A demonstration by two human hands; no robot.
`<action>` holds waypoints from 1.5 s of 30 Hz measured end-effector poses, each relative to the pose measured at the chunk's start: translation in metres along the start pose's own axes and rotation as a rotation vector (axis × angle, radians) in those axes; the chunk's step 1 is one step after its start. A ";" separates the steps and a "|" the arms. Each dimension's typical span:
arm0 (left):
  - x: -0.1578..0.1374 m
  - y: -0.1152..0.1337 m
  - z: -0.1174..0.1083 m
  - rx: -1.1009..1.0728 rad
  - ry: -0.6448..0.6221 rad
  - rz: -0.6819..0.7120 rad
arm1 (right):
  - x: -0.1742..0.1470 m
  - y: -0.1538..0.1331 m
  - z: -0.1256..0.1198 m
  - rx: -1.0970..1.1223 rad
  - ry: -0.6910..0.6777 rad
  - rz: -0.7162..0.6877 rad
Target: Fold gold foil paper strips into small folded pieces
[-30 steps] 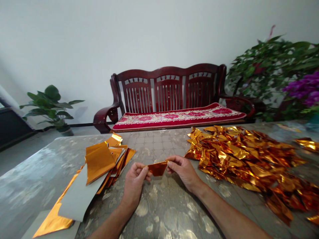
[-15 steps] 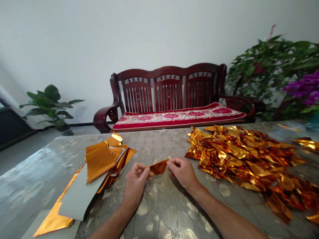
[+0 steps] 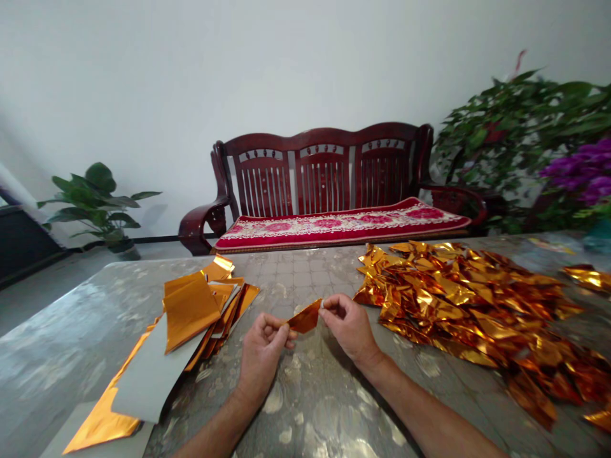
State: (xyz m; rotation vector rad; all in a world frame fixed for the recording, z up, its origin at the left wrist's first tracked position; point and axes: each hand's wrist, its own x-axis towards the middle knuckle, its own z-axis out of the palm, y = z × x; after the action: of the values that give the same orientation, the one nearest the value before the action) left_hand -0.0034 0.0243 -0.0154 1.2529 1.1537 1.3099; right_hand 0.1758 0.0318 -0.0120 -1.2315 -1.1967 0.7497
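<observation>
A small folded piece of gold foil paper (image 3: pixel 306 317) is stretched between my two hands above the table. My left hand (image 3: pixel 267 343) pinches its left tip between thumb and fingers. At its upper right corner, my right hand (image 3: pixel 348 324) is closed with thumb against forefinger. To the left lies a loose stack of gold foil sheets (image 3: pixel 191 308), some with their grey backs (image 3: pixel 155 375) turned up. A wide heap of folded foil pieces (image 3: pixel 458 299) spreads over the table right of my right hand.
The patterned grey table (image 3: pixel 305 401) fills the foreground. Behind it stands a dark red wooden bench (image 3: pixel 324 172) with a red floral cushion (image 3: pixel 334 224). Potted plants flank it, one leafy plant (image 3: pixel 98 197) at left and a bushy plant (image 3: pixel 515 127) at right. Clear plastic (image 3: pixel 548 251) lies back right.
My right hand has risen slightly, and the folded foil piece now tilts more steeply up to the right. The left hand has shifted very little.
</observation>
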 end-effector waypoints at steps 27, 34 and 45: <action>0.006 -0.005 -0.003 -0.137 0.007 -0.102 | 0.001 0.003 -0.001 0.581 -0.114 0.281; 0.005 -0.006 -0.003 -0.166 -0.058 -0.147 | 0.007 0.006 -0.005 0.609 -0.109 0.411; 0.004 -0.005 0.000 -0.128 -0.067 -0.154 | 0.003 0.004 -0.003 0.673 -0.280 0.449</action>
State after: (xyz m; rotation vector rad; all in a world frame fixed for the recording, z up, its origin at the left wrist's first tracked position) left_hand -0.0039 0.0291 -0.0204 1.0851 1.0801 1.1995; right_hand 0.1803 0.0350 -0.0150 -0.8367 -0.7700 1.5525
